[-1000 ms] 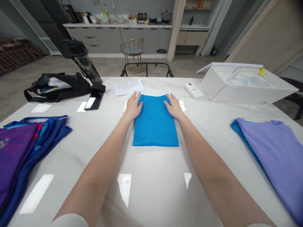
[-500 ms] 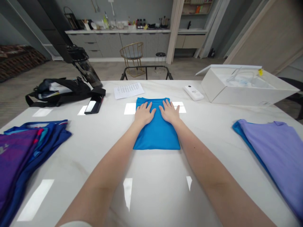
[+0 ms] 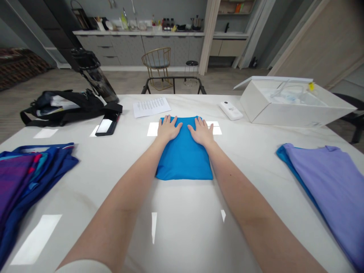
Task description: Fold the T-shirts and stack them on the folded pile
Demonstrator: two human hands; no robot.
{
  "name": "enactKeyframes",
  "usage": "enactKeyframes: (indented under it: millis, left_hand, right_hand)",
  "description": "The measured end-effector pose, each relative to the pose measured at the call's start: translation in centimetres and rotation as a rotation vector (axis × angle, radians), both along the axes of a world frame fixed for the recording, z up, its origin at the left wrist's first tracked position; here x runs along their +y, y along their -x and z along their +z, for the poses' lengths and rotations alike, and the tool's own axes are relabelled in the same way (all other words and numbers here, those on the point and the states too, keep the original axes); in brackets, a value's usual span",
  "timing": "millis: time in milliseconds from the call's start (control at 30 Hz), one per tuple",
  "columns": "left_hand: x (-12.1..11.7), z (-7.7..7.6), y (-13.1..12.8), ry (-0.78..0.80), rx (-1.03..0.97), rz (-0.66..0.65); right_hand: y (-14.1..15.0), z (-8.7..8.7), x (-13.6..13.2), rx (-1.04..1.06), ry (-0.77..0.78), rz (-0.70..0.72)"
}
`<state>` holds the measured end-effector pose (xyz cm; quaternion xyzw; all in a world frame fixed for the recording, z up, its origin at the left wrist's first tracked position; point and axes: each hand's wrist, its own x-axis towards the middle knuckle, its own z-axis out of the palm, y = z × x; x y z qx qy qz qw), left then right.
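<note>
A folded blue garment [image 3: 185,161] lies flat on the white table in front of me; what kind of clothing it is I cannot tell. My left hand [image 3: 168,131] rests palm down on its far left part, fingers spread. Across from it, my right hand [image 3: 201,132] presses flat on the far right part, thumb out toward the left hand. The far edge of the cloth shows between the hands. Neither hand grips the fabric.
Purple and navy clothes [image 3: 36,178] are piled at the left; a lilac garment [image 3: 327,170] lies over a blue one at the right. Farther back are a black bag [image 3: 65,106], a bottle [image 3: 98,79], a phone [image 3: 108,124], paper [image 3: 152,107], a white device [image 3: 231,110] and an open white box [image 3: 295,110].
Both hands stay flat on the blue garment and have shifted slightly toward its far edge, now lying smoother there. The whole view has moved a little.
</note>
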<state>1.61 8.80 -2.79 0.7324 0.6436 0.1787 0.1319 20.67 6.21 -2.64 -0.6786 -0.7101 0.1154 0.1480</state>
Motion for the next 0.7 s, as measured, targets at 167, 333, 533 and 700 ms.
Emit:
enactKeyframes:
  millis: [167, 333, 533, 700]
  left_hand:
    - [-1.2, 0.5, -0.6, -0.201, 0.040, -0.102]
    - [-3.0, 1.0, -1.1, -0.139, 0.065, -0.294]
    - [-5.7, 0.7, -2.1, 0.024, 0.086, -0.117]
    - [-8.1, 1.8, -3.0, -0.098, 0.154, -0.083]
  right_hand:
    - [-0.1, 0.6, -0.8, -0.002, -0.142, 0.113]
    - [-0.1, 0.5, -1.2, -0.028, -0.074, 0.373]
    - [0.7, -0.1, -1.7, -0.113, 0.041, 0.165]
    - [1.4, 0.9, -3.5, -0.182, -0.107, 0.178]
